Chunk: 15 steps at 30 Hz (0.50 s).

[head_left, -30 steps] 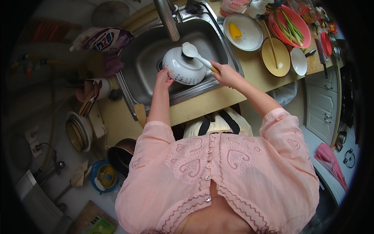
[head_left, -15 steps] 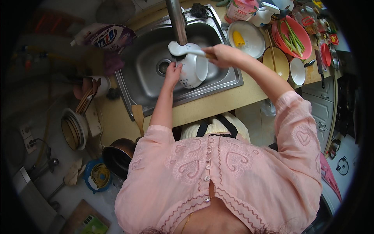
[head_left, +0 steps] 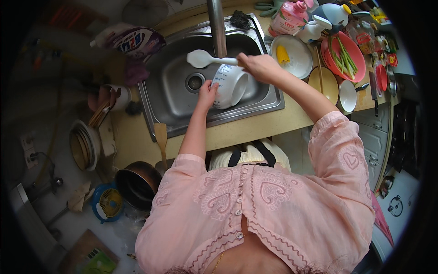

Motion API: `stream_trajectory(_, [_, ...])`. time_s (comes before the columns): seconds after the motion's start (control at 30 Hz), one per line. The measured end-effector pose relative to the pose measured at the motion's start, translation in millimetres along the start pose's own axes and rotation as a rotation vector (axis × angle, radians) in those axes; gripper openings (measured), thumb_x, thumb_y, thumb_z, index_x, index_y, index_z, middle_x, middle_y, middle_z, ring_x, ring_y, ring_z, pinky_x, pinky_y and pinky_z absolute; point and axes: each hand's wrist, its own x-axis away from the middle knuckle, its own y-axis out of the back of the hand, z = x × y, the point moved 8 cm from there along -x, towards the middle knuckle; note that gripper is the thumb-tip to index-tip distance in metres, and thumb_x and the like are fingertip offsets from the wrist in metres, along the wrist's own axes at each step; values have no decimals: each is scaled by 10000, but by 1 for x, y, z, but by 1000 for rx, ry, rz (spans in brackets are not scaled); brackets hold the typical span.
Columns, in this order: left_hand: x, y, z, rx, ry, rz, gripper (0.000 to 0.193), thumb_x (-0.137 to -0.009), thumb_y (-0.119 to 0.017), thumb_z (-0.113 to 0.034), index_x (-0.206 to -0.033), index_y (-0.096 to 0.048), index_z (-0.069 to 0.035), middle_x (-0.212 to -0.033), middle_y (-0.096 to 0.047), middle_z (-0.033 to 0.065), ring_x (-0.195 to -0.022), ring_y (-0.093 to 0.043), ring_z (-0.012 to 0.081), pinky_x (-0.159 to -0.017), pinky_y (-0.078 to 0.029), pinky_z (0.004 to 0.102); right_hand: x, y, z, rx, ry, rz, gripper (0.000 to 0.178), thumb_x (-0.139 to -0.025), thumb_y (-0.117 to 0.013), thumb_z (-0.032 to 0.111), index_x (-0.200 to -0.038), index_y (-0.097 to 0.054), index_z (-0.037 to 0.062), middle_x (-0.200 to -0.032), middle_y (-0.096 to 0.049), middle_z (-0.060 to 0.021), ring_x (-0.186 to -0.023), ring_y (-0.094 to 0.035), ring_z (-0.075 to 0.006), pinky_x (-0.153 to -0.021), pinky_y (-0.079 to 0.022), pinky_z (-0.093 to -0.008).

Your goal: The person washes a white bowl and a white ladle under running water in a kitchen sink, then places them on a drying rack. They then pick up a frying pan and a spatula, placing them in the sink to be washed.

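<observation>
My left hand is closed on the near left side of a white bowl with small blue markings. Tilted over the right part of the steel sink, the bowl has its mouth turned to the right. Gripped in my right hand is a white long-handled scrub brush, its head pointing left above the basin. The bristles face down and do not show. Just beyond the brush stands the metal faucet; the drain lies left of the bowl.
Right of the sink are a bowl with a yellow piece, a pink basin of green stalks, a tan bowl and a knife. Bottles stand behind them. A wooden spatula leans at the front edge; a dark pot sits below.
The brush head has moved left, away from the bowl's side. The bowl has been turned in my left hand, so blue markings now show, and it sits slightly nearer and to the right.
</observation>
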Motion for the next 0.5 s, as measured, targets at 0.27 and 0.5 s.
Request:
stream_trajectory(0.27, [-6, -1, 6, 83, 80, -123, 182, -864, -566, -183, -935, -530, -20, -692, -584, 31, -555, -543, 101, -529, -415, 249, -78, 60, 1, 238, -5, -456, 186, -812, -517, 191, -976, -454, 131, -775, -624, -79, -658, -636, -259, -501, -477, -392])
stream_trajectory(0.5, [0, -2, 3, 43, 41, -176, 195, -844, -579, -168, -949, -554, -7, -670, -574, 39, -545, -514, 91, -493, -412, 255, -132, 44, 0, 256, 44, -435, 148, -783, -508, 114, -789, -652, 80, -772, -656, -102, -728, -650, -272, -571, -516, -370])
